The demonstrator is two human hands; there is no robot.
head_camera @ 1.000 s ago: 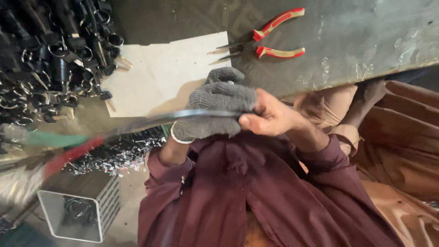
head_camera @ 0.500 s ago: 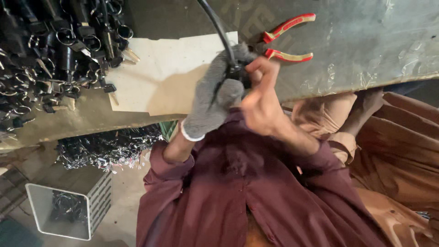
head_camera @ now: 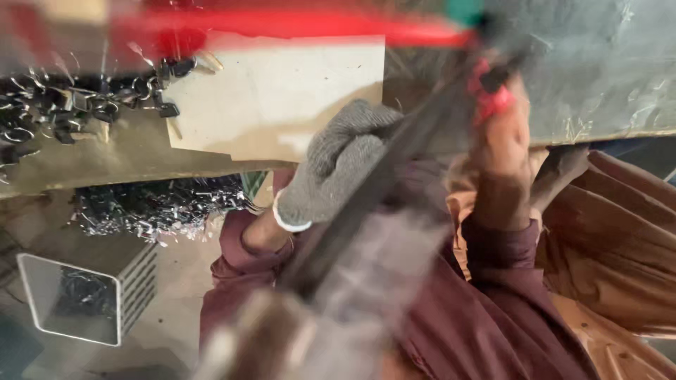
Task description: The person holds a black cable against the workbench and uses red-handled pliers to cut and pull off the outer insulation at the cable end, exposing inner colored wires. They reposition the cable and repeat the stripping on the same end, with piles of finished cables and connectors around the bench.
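Gloved fingers (head_camera: 338, 134) curled round dark cable (head_camera: 394, 151), bare right hand (head_camera: 503, 123) alongside

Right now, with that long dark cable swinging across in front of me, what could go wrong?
1. The dark cable is motion-blurred and passes close to the camera, so it could whip toward the face.
2. The right hand is bare at the red-handled pliers; a slip could pinch or cut it. Only the left hand wears a glove.
3. Loose metal parts on the bench could be swept off.
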